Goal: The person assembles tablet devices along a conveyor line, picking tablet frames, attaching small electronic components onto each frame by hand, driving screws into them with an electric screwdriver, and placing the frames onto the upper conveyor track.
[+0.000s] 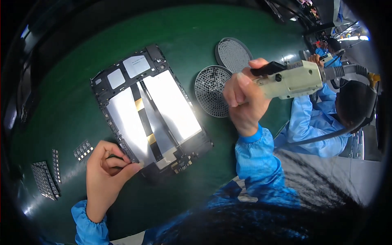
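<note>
An opened tablet (157,130) lies at a slant on the green bench, its silvery battery panels, black frame and gold-banded flat cable exposed. My left hand (107,173) is closed at the tablet's lower left edge, thumb and fingers pinching it. In my right hand (250,96) is a pale electric screwdriver (292,83) with a black lever, held sideways above the bench. Its hose or cable runs off to the right; my fingers hide its tip. Just left of that hand sits a round tray of small holes (208,90), with a second round tray (232,52) behind it.
Left of the tablet are strips of small black parts: a short strip (83,150), a narrow strip (56,165) and a wider stack (44,179). At the right, a co-worker in a blue smock (312,122) sits close by. A thick cable (326,136) hangs there.
</note>
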`<action>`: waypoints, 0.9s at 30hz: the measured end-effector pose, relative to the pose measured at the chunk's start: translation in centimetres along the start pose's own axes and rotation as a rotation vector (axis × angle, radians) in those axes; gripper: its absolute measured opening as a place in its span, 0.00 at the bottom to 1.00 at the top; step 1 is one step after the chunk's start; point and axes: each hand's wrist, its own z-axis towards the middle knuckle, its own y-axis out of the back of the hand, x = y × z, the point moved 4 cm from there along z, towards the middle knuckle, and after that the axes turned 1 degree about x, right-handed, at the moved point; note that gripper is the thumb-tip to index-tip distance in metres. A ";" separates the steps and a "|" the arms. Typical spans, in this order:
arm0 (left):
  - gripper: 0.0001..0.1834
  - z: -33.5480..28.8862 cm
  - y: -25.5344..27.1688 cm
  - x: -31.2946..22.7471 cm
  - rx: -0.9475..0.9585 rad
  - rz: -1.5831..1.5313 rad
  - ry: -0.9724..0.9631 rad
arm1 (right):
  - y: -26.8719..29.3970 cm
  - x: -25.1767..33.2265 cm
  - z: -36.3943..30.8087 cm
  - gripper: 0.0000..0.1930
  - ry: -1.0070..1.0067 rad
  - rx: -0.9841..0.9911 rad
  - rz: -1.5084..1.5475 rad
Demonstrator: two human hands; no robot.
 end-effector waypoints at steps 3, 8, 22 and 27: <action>0.19 0.0 -0.2 -0.4 -0.007 0.009 0.020 | -0.2 -0.6 0.2 0.16 -0.014 0.034 -0.005; 0.19 -0.1 -0.3 -0.6 -0.001 -0.009 0.012 | -0.3 -0.8 0.4 0.16 -0.013 0.045 0.010; 0.18 0.0 -0.1 -0.2 0.002 -0.031 -0.008 | -0.7 -0.9 0.3 0.14 -0.037 0.130 -0.077; 0.17 -0.5 0.5 -0.3 -0.017 -0.021 0.009 | -1.2 -1.4 -0.1 0.14 -0.108 0.153 -0.048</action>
